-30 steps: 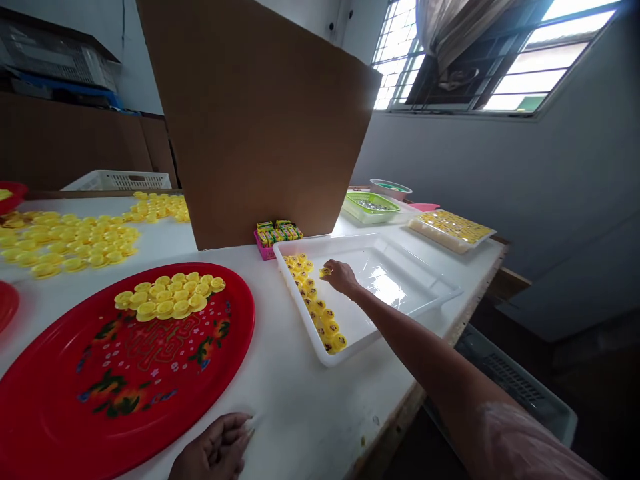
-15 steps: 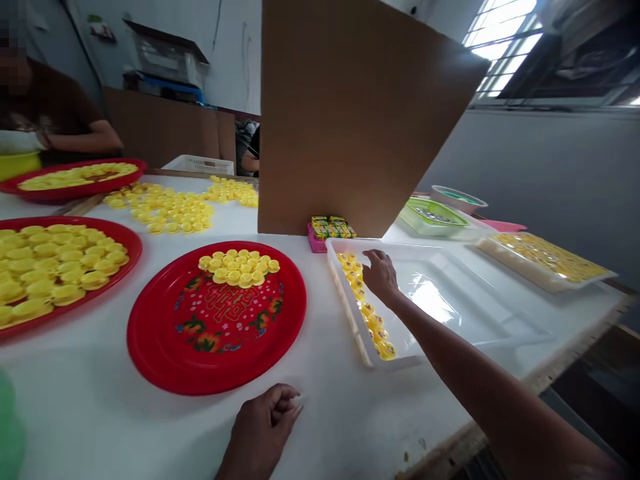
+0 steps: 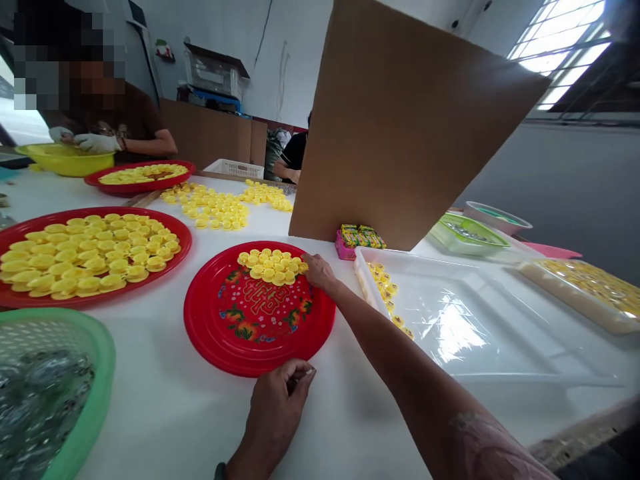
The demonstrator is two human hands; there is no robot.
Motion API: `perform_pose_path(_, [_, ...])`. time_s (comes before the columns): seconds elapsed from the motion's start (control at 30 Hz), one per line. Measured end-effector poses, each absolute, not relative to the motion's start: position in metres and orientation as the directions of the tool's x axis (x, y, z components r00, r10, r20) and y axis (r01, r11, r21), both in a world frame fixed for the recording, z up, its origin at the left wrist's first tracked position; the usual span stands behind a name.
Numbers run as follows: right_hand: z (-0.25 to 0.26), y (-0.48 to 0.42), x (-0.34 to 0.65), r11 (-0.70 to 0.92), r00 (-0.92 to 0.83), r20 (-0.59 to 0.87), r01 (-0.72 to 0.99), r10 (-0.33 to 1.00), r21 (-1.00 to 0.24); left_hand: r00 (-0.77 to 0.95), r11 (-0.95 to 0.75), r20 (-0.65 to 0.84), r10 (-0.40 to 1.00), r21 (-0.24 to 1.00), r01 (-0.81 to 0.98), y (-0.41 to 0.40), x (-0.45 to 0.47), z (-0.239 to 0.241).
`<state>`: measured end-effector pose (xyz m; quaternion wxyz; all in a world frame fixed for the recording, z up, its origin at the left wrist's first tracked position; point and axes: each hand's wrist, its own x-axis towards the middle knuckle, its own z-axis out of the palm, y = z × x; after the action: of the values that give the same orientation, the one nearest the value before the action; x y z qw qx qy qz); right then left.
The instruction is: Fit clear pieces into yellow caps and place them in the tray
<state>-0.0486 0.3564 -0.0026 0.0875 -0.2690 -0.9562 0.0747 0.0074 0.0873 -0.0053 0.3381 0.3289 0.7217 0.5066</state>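
Note:
My right hand (image 3: pixel 320 272) reaches over the right rim of the red tray (image 3: pixel 210 347), its fingers closed at the outermost piece of a cluster of small round yellow caps (image 3: pixel 273 268). Its fingertips partly cover that cap. Below the tray's front rim, my left hand (image 3: pixel 280 410) rests over the white table with thumb and fingers pinched together. What it pinches, if anything, is too small to name. To the right, a white tray (image 3: pixel 473 378) has a row of yellow caps (image 3: pixel 384 288) with printed centres along its left side, partly hidden by my right forearm.
A brown cardboard panel (image 3: pixel 410 127) stands behind a pink box (image 3: pixel 345 250) of small packets. Another red tray (image 3: pixel 175 230) of yellow caps lies left, above a green basket (image 3: pixel 103 373) of clear pieces. A co-worker's gloved hands (image 3: pixel 95 142) are over a yellow bowl (image 3: pixel 70 162).
My right hand has moved left from the white tray to the caps on the red tray. My left hand stays pinched near the front rim. The view has swung left.

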Motion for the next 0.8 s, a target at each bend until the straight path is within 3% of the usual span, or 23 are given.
perform_pose_path(0.3, [0.009,0.331,-0.010,0.832,-0.827,0.128,0.521,0.548,-0.193,-0.600,0.206,-0.040,0.799,0.955,0.211,0.081,0.002,0.006])
perform_pose_path(0.47, [0.033,0.270,0.064,0.834,-0.821,0.197,0.479,0.536,-0.276,-0.685,0.235,0.015,0.728,0.934,0.270,0.079,-0.011,0.006])
perform_pose_path(0.7, [0.008,0.187,0.136,0.793,-0.878,-0.037,0.448,0.477,-0.414,-0.706,0.176,0.043,0.707,0.956,0.235,0.079,-0.012,0.003])
perform_pose_path(0.8, [-0.006,0.169,0.136,0.775,-0.873,-0.015,0.440,0.487,-0.454,-0.702,0.174,0.052,0.711,0.953,0.247,0.079,-0.011,0.000])
